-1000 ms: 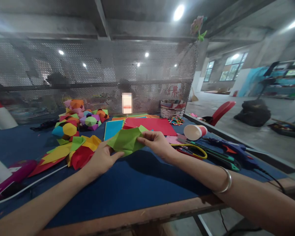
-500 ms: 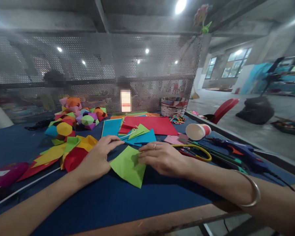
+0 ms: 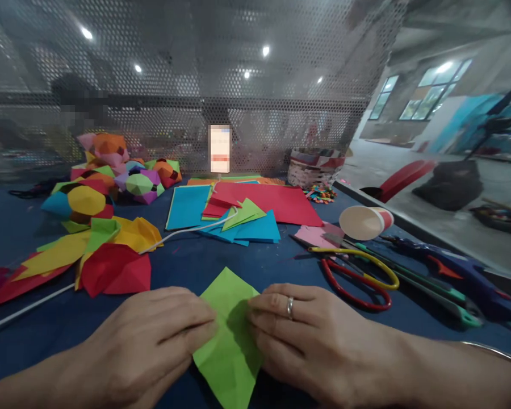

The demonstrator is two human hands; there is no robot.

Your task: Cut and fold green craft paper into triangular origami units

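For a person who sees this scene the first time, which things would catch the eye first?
Probably the bright green paper, near the front of the blue table, between the left hand and the right hand. Next, perhaps, the colourful folded-paper shapes heaped at the far left, and the scissors with red and yellow handles on the right.

Dim, grey indoor light. Round white lamps [image 3: 266,51] glare against a perforated grey metal screen [image 3: 281,128] from ten to one o'clock; daylight whitens dark-framed glass windows [image 3: 435,94] at two. Shadow dulls a creased green paper diamond [image 3: 226,346] at six. Edges stretch, blurring.
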